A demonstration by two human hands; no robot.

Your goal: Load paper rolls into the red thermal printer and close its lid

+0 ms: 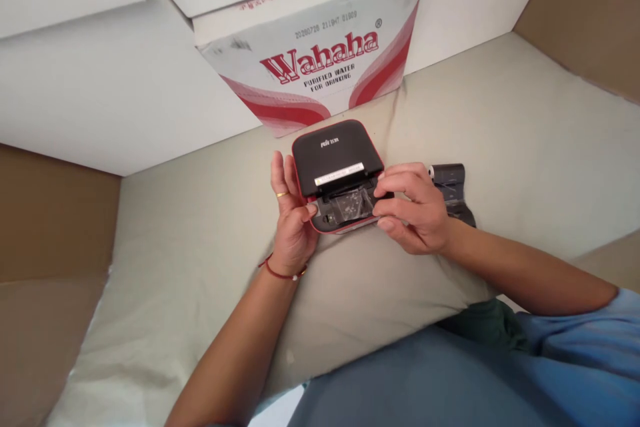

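A black hinged device with red edging [331,150] is held above the cloth-covered surface, its upper part tilted up and bearing a white label strip. My left hand [295,217] grips its left side, thumb on the lower front corner and fingers behind the edge. My right hand [413,207] is at the right side of the lower part, with bent fingertips and thumb against the edge. A clear plastic packet [354,205] lies in the lower part, close to my right fingertips; its contents are too small to make out.
A Wahaha water carton [320,90] stands behind the device against white panels [100,80]. A dark, curved, glossy object [453,185] lies partly behind my right wrist. Brown cardboard is at the left [55,267] and right [590,27]. Beige cloth [190,240] covers the surface.
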